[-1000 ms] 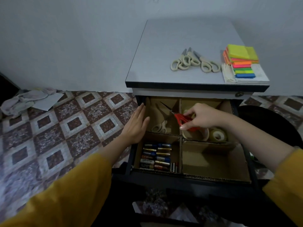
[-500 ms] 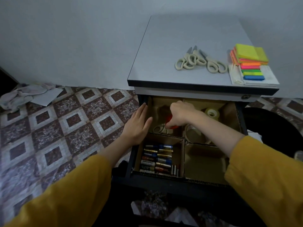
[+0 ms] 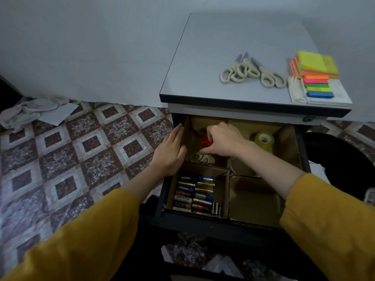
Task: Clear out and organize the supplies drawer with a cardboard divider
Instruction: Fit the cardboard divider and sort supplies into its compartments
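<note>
The open drawer [image 3: 203, 224] holds a cardboard divider [image 3: 227, 173] with four compartments. My right hand [image 3: 222, 141] reaches into the back-left compartment and pinches the red-handled scissors [image 3: 205, 141], low over a beige-handled pair [image 3: 199, 158] lying there. My left hand [image 3: 170, 153] rests flat with straight fingers against the drawer's left side. Several batteries [image 3: 195, 194] fill the front-left compartment. A tape roll [image 3: 263, 139] stands in the back-right compartment; another ring of tape [image 3: 240, 168] lies partly under my right forearm. The front-right compartment [image 3: 253, 201] holds nothing.
On the cabinet top [image 3: 233, 37] lie several beige-handled scissors [image 3: 251, 72] and a stack of coloured sticky notes [image 3: 315, 66] on white paper. Crumpled cloth and paper [image 3: 34, 112] lie on the tiled floor at the left. A dark round object [image 3: 345, 159] stands to the drawer's right.
My right hand carried the red scissors from above the right compartments leftward and down into the back-left compartment. My left hand stayed on the drawer's side.
</note>
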